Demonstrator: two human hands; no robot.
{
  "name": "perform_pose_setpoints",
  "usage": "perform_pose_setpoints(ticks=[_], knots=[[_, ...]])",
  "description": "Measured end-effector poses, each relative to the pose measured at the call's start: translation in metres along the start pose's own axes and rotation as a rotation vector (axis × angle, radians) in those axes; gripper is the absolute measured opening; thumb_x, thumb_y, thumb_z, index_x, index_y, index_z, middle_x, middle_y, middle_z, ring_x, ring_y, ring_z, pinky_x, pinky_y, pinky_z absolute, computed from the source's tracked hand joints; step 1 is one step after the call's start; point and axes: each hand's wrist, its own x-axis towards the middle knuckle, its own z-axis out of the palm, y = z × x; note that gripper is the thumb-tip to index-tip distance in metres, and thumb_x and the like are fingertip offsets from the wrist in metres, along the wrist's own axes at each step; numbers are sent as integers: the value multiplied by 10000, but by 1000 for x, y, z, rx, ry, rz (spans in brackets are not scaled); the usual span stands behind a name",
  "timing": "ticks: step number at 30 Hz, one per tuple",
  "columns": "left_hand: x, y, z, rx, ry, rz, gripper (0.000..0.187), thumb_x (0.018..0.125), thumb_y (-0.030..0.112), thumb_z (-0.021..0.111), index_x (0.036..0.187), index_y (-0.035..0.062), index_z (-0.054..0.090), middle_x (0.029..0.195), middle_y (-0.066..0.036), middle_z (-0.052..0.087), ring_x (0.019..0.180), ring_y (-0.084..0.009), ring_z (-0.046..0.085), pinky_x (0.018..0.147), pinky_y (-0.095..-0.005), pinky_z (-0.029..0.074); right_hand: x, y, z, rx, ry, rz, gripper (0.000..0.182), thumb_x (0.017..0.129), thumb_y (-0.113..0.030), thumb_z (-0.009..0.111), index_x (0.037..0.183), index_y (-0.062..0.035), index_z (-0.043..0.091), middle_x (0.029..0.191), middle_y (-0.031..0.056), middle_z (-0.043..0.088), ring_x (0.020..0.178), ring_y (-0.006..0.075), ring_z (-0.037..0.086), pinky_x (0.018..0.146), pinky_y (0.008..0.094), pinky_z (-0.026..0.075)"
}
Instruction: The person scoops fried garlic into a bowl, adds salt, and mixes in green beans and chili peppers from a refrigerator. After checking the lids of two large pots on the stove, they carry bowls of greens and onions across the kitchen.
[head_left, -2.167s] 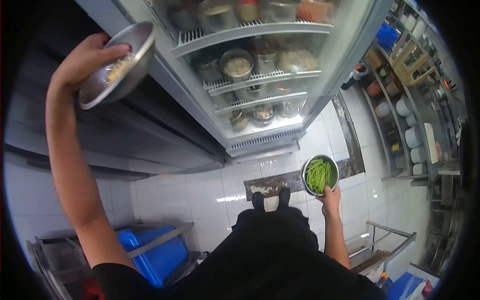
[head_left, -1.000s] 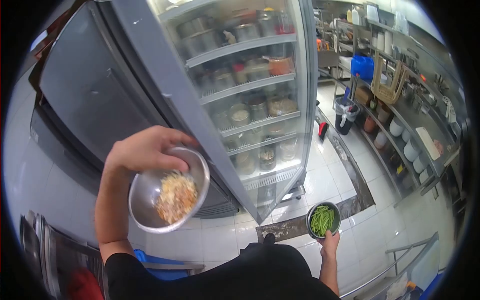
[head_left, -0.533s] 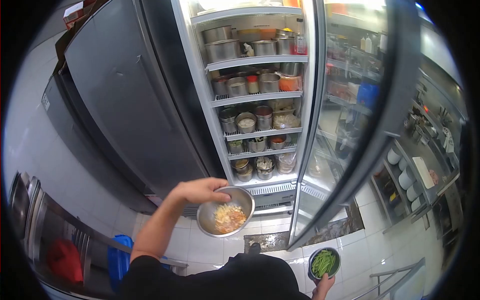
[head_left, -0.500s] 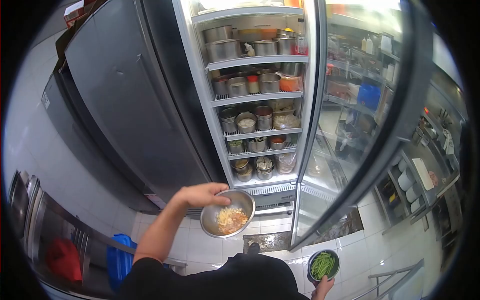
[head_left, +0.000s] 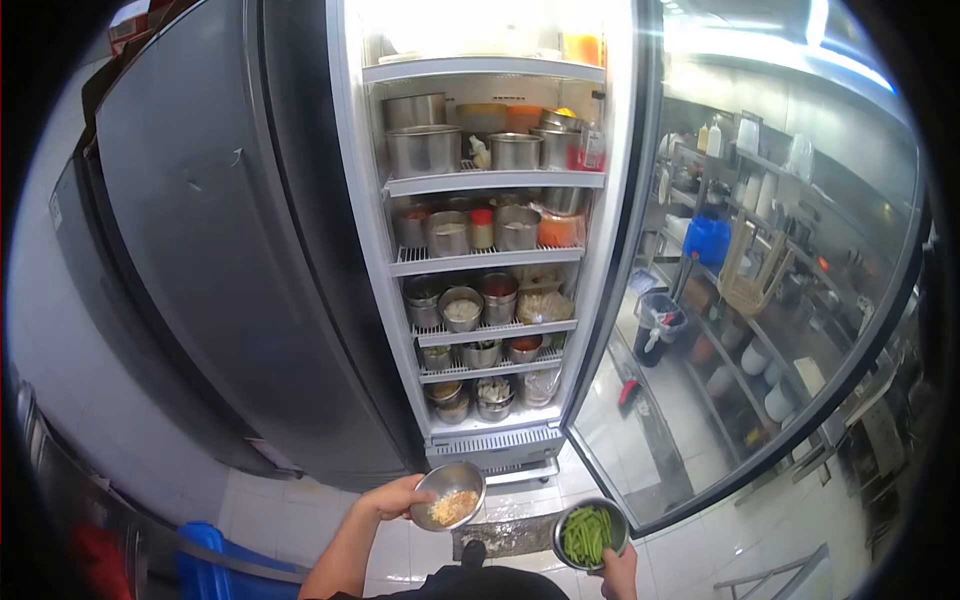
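Observation:
My left hand (head_left: 402, 495) grips the rim of a steel bowl (head_left: 462, 478), which holds chopped yellowish and reddish bits (head_left: 453, 508). To its right, my right hand (head_left: 619, 570) holds a second metal bowl (head_left: 620, 522) by its lower edge, with cut green beans (head_left: 586, 535) in it. Both bowls are low in view, in front of an upright fridge whose shelves (head_left: 495, 183) carry metal pots (head_left: 424, 152), small tubs and bagged food. Its glass door (head_left: 740, 300) stands open to the right.
A closed grey cabinet (head_left: 200, 250) rises at the left. A blue bin (head_left: 215, 565) is at the lower left. A dark wet mat (head_left: 515, 537) lies on the tiled floor. Steel racks and a counter are at the right, partly seen through the glass.
The view has tilted up towards the fridge. The bowl in my right hand has come inward, closer to the other bowl. Both hands keep their hold, and more of the glass door shows.

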Motion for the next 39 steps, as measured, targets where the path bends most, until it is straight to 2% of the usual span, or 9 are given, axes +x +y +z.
perform_pose_setpoints(ticks=[3, 5, 8, 11, 13, 18, 28, 29, 39], knots=[[13, -6, -17, -35, 54, 10, 334, 952, 193, 646, 1239, 62, 538, 764, 23, 547, 564, -50, 461, 461, -224, 354, 70, -57, 62, 74, -167, -142, 404, 803, -45, 551, 1192, 60, 589, 1052, 151, 667, 805, 227, 693, 582, 366, 592], [16, -14, -30, -84, 48, 26, 332, 954, 191, 640, 1242, 62, 538, 774, 17, 556, 566, -53, 466, 461, -225, 357, 97, -145, 102, -94, -207, -19, 421, 810, -45, 562, 1219, 53, 584, 1049, 129, 671, 864, 216, 692, 732, 366, 590], [18, -30, -49, -143, 69, 23, 329, 964, 157, 612, 1268, 69, 521, 802, 4, 573, 568, -61, 485, 453, -228, 363, 143, -274, 167, -111, -381, -332, 437, 827, -55, 558, 1258, 25, 549, 1104, 106, 674, 950, 206, 688, 815, 360, 582], [20, -41, -69, -179, 102, -3, 347, 965, 119, 599, 1298, 96, 505, 828, -6, 585, 572, -68, 506, 443, -231, 367, 175, -392, 217, 48, -456, -436, 332, 876, -84, 560, 1190, 16, 602, 1057, 91, 697, 894, 180, 701, 760, 341, 581], [22, -49, -80, -221, 107, -1, 359, 960, 121, 609, 1303, 99, 506, 844, -12, 601, 587, -71, 520, 443, -231, 371, 208, -457, 243, 31, -395, -528, 260, 912, -177, 567, 1096, -8, 640, 944, 79, 695, 765, 168, 670, 587, 338, 535], [33, -51, -101, -236, 200, -1, 406, 944, 124, 627, 1329, 97, 503, 901, -22, 640, 631, -82, 559, 441, -234, 392, 270, -589, 298, 30, -364, -529, 200, 929, -161, 610, 1096, -59, 649, 999, 78, 699, 833, 190, 680, 738, 377, 598], [36, -29, -97, -271, 341, 72, 409, 930, 101, 618, 1325, 76, 511, 942, -41, 656, 656, -103, 588, 441, -254, 415, 360, -646, 386, 62, -245, -509, 251, 894, -102, 689, 1139, -91, 636, 967, 61, 709, 849, 178, 698, 730, 403, 644], [32, -29, -91, -271, 369, 61, 410, 931, 98, 616, 1327, 74, 510, 946, -45, 658, 657, -106, 590, 441, -257, 415, 360, -646, 394, 96, -272, -486, 343, 917, -54, 620, 1258, -83, 590, 1150, 95, 675, 1015, 237, 675, 828, 468, 621], [34, -43, -45, -380, 481, 57, 415, 934, 87, 612, 1330, 62, 490, 974, -52, 656, 667, -115, 595, 448, -253, 400, 378, -630, 445, 161, -446, -301, 499, 896, -40, 571, 1377, -128, 475, 1362, 142, 454, 1220, 410, 498, 953, 604, 559]])
